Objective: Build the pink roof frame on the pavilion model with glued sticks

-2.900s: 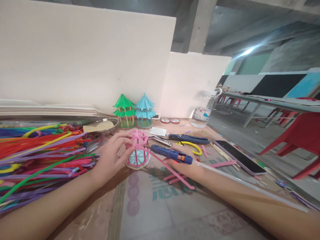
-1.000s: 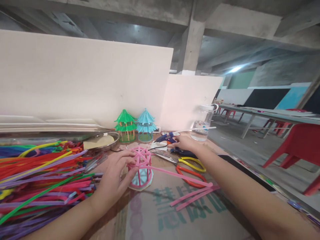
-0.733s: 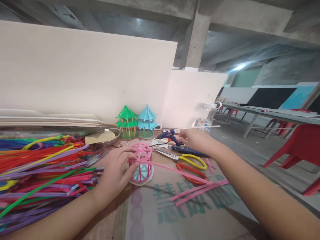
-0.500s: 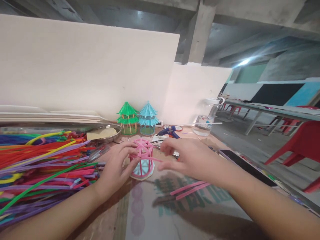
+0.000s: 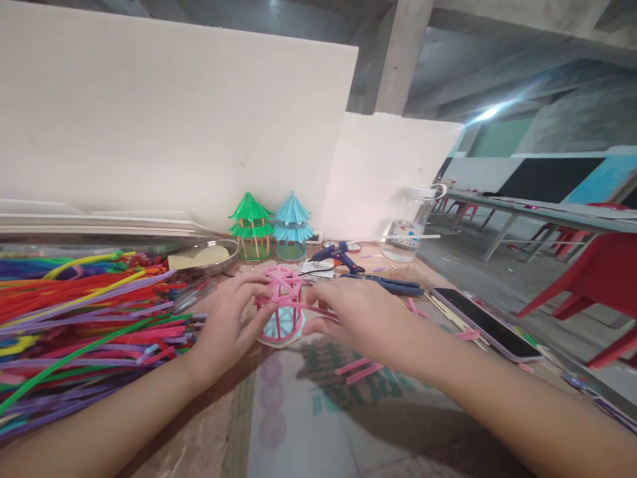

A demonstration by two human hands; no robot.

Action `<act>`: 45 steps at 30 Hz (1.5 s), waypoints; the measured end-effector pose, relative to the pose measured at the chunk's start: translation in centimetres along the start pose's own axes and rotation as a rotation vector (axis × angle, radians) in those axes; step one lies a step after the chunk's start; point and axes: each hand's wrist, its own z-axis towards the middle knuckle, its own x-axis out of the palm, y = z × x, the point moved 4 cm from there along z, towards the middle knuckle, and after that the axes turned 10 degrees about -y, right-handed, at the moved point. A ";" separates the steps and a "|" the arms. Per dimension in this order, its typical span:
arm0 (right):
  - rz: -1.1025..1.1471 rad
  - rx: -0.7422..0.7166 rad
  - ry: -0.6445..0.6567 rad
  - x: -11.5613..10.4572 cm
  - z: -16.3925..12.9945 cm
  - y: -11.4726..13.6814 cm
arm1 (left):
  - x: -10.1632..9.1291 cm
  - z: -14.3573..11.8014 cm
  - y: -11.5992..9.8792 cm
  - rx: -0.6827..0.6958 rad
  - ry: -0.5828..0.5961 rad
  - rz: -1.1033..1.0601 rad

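**Pink lantern frame held between two hands on the worktop**

Item: pink lantern frame (image 5: 281,307), a small cage of pink strips on a pale blue base, standing upright on the worktop (image 5: 298,425) near its middle, on a printed cardboard sheet.

Left hand (image 5: 229,322): fingers curled against the left side of the frame, thumb near the spoked top; closed lightly on the frame.

Right hand (image 5: 359,317): palm down, fingers extended to the right side of the frame, fingertips pinched on a pink strip (image 5: 318,307) that runs from the frame's top rim.

Nearby stock:
- Pile of coloured pipe cleaners (image 5: 84,318), left of the frame, well spread.
- Loose pink strips (image 5: 359,370) lying on the cardboard below the right hand.
- Green model pagoda (image 5: 249,226) and blue model pagoda (image 5: 292,226), side by side against the white board behind.
- Metal dish (image 5: 209,256), beside the green pagoda.
- Blue glue gun (image 5: 337,256), resting behind the right hand.
- Phone (image 5: 485,323), flat, at the right.
- Clear bottle (image 5: 411,224), upright, far right of the pagodas.
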 end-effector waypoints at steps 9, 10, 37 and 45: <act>-0.062 -0.019 -0.121 0.4 0.8 -0.6 | 0.0 0.2 0.0 -0.002 0.005 0.006; -0.048 -0.002 -0.115 0.6 0.9 -0.8 | 0.0 0.2 0.0 -0.009 0.009 0.005; 0.559 -0.150 -0.280 4.3 2.2 -4.3 | 0.0 0.4 0.1 -0.006 0.025 -0.049; 0.571 -0.167 -0.238 3.9 1.9 -3.6 | 0.0 0.6 0.0 -0.007 0.018 -0.058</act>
